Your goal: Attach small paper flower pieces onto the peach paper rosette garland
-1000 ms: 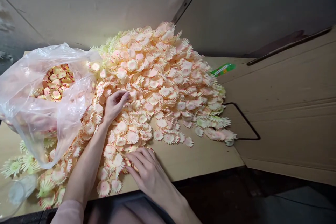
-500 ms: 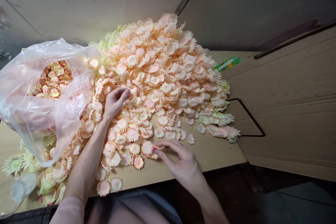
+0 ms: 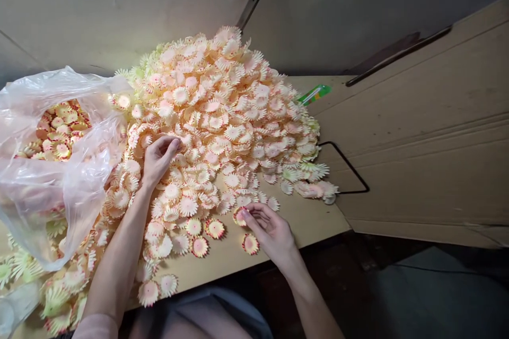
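My left hand [image 3: 161, 161] rests against the near left side of a large heap of pale pink artificial flower pieces [image 3: 214, 106], thumb and fingertips pressed together. Whatever is between those fingertips is hidden. Low over the bare table front, my right hand [image 3: 272, 233] pinches a small red-edged flower piece [image 3: 239, 216] between thumb and fingers. Just below that hand lies another red-edged flower piece [image 3: 250, 243]. To its left are two more, a yellowish one [image 3: 215, 229] and a pinker one [image 3: 199, 247], beside the paler pieces.
A clear plastic bag [image 3: 89, 169] holding smaller red-edged flower pieces stands at left. A transparent container [image 3: 16, 307] sits at the lower left. Behind the heap lies a green packet [image 3: 315, 94]. A bent black metal rod [image 3: 350, 167] and a cardboard sheet [image 3: 421, 159] are at right.
The view has swung right. My right hand has moved right relative to the loose pieces, and more red-edged flower pieces now show on the table near it. My left hand stays pinched at the heap.
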Demonstrator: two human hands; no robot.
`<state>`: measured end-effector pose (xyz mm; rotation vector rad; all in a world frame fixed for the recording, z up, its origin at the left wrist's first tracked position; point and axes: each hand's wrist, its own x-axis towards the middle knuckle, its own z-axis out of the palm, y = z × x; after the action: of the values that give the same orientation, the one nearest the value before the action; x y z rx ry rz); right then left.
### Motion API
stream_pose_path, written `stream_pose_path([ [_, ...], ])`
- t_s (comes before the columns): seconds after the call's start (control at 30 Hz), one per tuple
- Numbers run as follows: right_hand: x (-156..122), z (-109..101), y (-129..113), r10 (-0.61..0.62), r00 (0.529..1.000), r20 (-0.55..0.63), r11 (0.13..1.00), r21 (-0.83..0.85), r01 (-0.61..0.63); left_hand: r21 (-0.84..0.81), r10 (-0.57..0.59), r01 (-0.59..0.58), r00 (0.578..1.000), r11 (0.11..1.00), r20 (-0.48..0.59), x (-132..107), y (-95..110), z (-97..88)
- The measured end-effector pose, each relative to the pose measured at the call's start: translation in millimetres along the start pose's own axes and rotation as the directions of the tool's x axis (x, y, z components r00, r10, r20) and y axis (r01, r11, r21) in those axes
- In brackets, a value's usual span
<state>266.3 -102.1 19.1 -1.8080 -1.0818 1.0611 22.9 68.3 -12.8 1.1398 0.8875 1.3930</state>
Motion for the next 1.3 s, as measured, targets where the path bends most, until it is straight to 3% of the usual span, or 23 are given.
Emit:
stream_pose_path([
  [0.13, 4.9, -4.1, -2.7, 0.056, 0.998, -0.032, 0.991, 0.127, -0.051, 0.031, 0.042, -0.041, 0.999, 0.999, -0.018, -1.8, 5.8, 2.2],
  [0.27, 11.1, 8.2, -16.4, 0.066, 0.998, 0.001, 0.944, 0.324, -0.063, -0.039, 0.108, -0.108, 0.994, 0.993, 0.006, -5.1, 13.3, 2.9],
  [0.43, 29.0, 44.1, -43.8, 0.013, 0.999, 0.043, 0.887, 0.461, -0.031, -0.279, 0.045, 0.027, 0.968, 0.96, 0.248, -6.9, 16.5, -3.3],
  [0.57, 42.4, 74.9, -65.4, -0.081, 0.99, 0.119, 0.889, 0.458, 0.018, -0.235, -0.044, 0.17, 0.886, 0.957, 0.462, -8.0, 18.8, -5.6],
  [0.67, 46.4, 88.5, -76.3, -0.122, 0.98, 0.16, 0.904, 0.426, 0.043, -0.173, -0.114, 0.233, 0.851, 0.957, 0.513, -9.3, 19.6, -5.5],
  [0.77, 43.1, 82.6, -79.6, -0.172, 0.962, 0.212, 0.923, 0.376, 0.082, -0.175, -0.115, 0.21, 0.891, 0.962, 0.438, -8.7, 17.8, -6.5],
  [0.83, 36.8, 64.2, -75.9, -0.191, 0.96, 0.205, 0.953, 0.272, 0.132, -0.208, -0.086, 0.165, 0.936, 0.964, 0.342, -6.8, 15.9, -7.6],
  [0.93, 23.0, 20.4, -59.8, -0.168, 0.969, 0.182, 0.978, -0.091, 0.187, -0.245, -0.073, 0.125, 0.975, 0.961, 0.21, -3.5, 13.6, -8.3],
  [1.0, 12.6, -9.9, -43.4, -0.087, 0.969, 0.233, 0.895, -0.408, 0.178, -0.264, -0.065, 0.102, 0.987, 0.959, 0.145, -1.9, 12.3, -7.7],
  [1.07, 2.7, -31.6, -25.7, 0.025, 0.958, 0.285, 0.801, -0.579, 0.152, -0.295, -0.044, 0.07, 0.994, 0.953, 0.096, -0.9, 11.2, -6.6],
  [1.17, -7.7, -38.6, -5.7, 0.137, 0.933, 0.334, 0.788, -0.607, 0.102, -0.317, -0.025, 0.037, 0.999, 0.948, 0.042, 0.3, 9.5, -5.2],
  [1.3, -11.1, -15.5, -6.1, 0.104, 0.923, 0.37, 0.881, -0.464, 0.087, -0.313, -0.026, 0.014, 0.999, 0.95, -0.035, 2.5, 6.8, -5.8],
])
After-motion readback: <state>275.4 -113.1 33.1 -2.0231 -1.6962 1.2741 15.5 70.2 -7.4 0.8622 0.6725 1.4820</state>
